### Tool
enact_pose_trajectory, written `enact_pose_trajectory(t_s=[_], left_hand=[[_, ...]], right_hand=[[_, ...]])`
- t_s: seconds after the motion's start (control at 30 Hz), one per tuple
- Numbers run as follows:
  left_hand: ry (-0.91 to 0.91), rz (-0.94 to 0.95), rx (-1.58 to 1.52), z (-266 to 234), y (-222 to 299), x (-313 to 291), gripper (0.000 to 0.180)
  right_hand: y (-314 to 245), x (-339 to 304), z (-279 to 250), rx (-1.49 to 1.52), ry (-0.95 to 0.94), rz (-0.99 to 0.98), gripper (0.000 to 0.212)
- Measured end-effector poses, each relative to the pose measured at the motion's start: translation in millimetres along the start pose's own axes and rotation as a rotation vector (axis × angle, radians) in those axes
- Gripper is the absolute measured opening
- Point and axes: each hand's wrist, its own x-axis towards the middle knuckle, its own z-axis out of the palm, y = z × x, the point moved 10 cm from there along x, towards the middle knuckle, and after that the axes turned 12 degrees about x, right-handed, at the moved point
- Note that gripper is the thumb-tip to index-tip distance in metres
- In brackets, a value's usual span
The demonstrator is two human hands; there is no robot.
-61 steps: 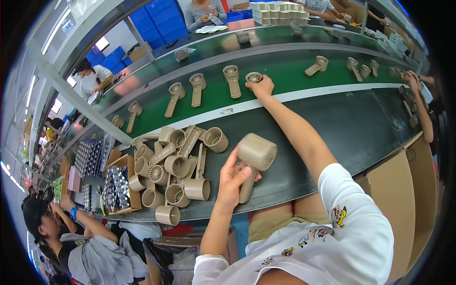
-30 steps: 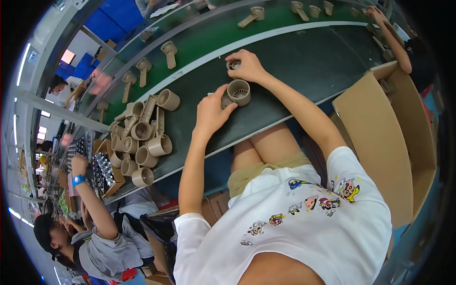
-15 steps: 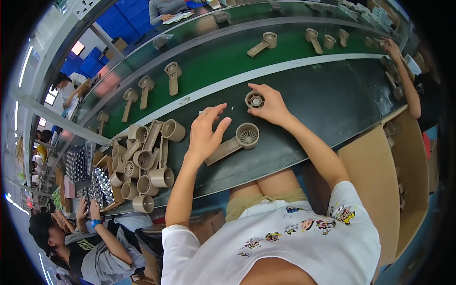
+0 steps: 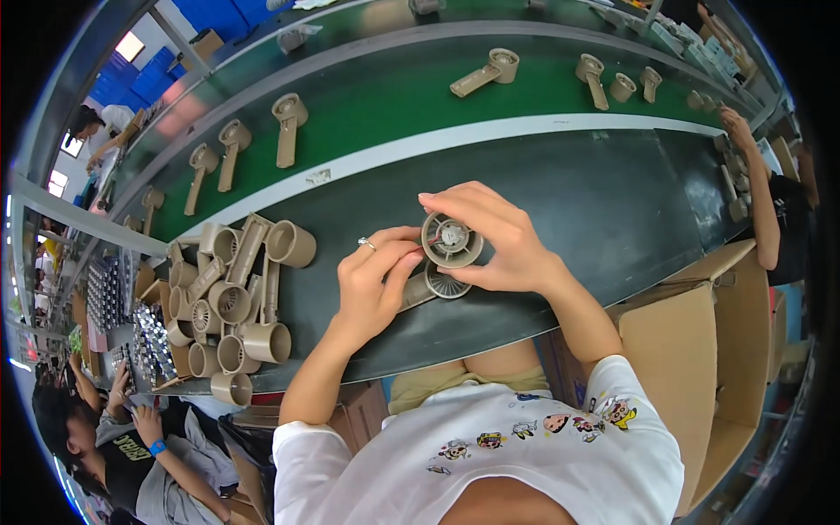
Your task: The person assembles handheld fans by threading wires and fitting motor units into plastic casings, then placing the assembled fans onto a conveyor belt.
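Observation:
My right hand (image 4: 499,241) is closed around the rim of a round beige fan housing (image 4: 452,262) and tips its open face up. Inside are spokes and a pale hub (image 4: 453,234), with a bit of red wire beside it. At the housing's left edge, my left hand (image 4: 374,276) pinches its fingertips together; what lies between them is too small to make out. Under both hands a beige handheld fan shell (image 4: 418,294) rests on the dark table, its grille partly covered by the held housing.
A pile of beige fan shells (image 4: 232,302) sits to the left on the dark table (image 4: 577,188). Several more lie along the green conveyor belt (image 4: 376,105). At the right stands an open cardboard box (image 4: 669,376). Co-workers sit at the left and right.
My right hand has brought the round housing nearer, over the fan shell. My left hand has gone from open to pinching at its edge. The view has shifted slightly.

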Motion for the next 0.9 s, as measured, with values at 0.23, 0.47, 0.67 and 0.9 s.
enact_pose_trajectory(t_s=[0.23, 0.47, 0.67, 0.9], left_hand=[[-0.108, -0.208, -0.404, 13, -11, -9, 0.021], [-0.184, -0.371, -0.792, 23, -21, -20, 0.023], [-0.178, -0.513, -0.951, 28, -25, -26, 0.024], [-0.194, -0.553, -1.106, 36, -26, -26, 0.027]], right_hand=[[-2, -17, -4, 0.075, 0.051, -0.047, 0.056], [-7, -23, -4, 0.14, 0.079, -0.116, 0.051], [-8, -25, -1, 0.167, 0.055, -0.139, 0.047], [2, -24, -12, 0.35, 0.158, -0.081, 0.038]])
